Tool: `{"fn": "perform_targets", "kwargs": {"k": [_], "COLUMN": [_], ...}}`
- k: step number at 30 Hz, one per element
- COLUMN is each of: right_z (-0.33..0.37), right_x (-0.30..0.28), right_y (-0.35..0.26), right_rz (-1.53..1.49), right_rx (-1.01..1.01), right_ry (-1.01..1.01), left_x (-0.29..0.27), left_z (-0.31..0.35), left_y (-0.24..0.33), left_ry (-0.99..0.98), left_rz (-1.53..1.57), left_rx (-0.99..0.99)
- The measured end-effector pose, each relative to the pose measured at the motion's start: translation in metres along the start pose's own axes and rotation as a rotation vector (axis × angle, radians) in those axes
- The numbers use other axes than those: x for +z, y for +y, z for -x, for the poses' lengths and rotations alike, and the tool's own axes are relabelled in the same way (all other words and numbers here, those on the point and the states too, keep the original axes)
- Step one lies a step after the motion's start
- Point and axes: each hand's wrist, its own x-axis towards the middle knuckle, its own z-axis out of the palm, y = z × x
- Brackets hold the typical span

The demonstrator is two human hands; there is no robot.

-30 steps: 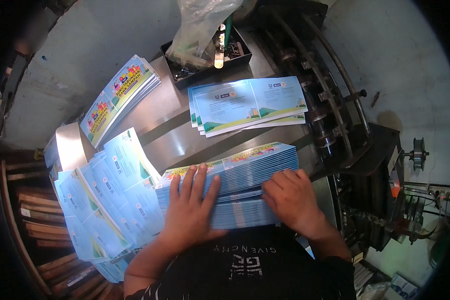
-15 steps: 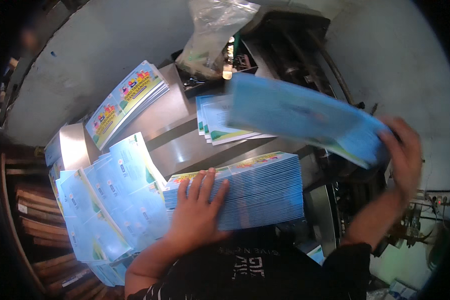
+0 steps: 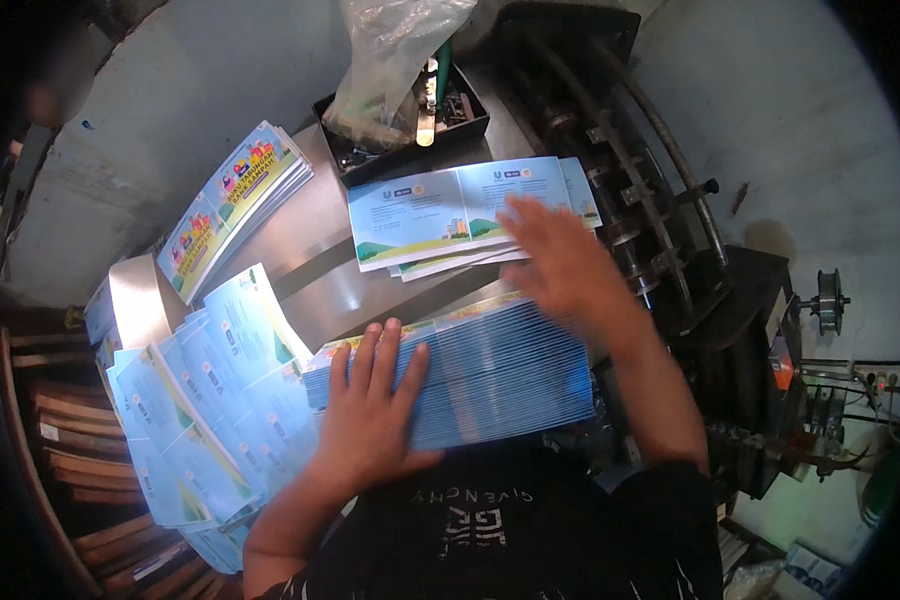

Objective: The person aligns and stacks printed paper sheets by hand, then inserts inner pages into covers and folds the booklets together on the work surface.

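Observation:
A thick, fanned stack of printed booklets (image 3: pixel 500 385), blue along its overlapping edges, lies in front of me. My left hand (image 3: pixel 370 400) rests flat on the stack's left part, fingers spread. Above its far right edge is my right hand (image 3: pixel 565 265), blurred by motion, with thumb and fingers apart and no booklet in it. Its fingertips are over a small pile of blue-and-green printed booklets (image 3: pixel 410 215); whether they touch is unclear. That pile lies on the metal surface (image 3: pixel 345 290) beyond the stack, its pieces slightly offset.
Loose blue printed sheets (image 3: pixel 200 400) overlap at the left. Behind them sits another booklet pile (image 3: pixel 235 205) with colourful covers. A black tray (image 3: pixel 460 125) with small metal parts and a clear plastic bag (image 3: pixel 390 70) stands at the back. Dark machinery (image 3: pixel 620 180) occupies the right.
My right hand has swung left and let go of the blue booklet it carried, which now lies on the far pile. My left hand remains on the stack.

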Motion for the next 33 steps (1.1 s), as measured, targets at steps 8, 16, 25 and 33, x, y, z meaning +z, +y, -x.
{"fn": "perform_targets", "kwargs": {"k": [8,16,25,33], "right_z": [0.103,0.127,0.135,0.131], "right_x": [0.012,0.013,0.020,0.010], "right_y": [-0.063,-0.081,-0.085,-0.082], "right_rz": [0.004,0.014,0.054,0.025], "right_rx": [0.027,0.034,0.030,-0.007], "right_ry": [-0.265,-0.131,-0.042,-0.017], "left_x": [-0.002,-0.002,-0.003,-0.004], "left_z": [-0.006,-0.006,-0.010,-0.010], "left_y": [0.004,0.003,0.002,0.003], "left_ry": [0.009,0.037,0.031,0.063], "left_rz": [0.034,-0.029,0.002,0.024], "left_rx": [-0.007,-0.006,-0.038,-0.049]}}
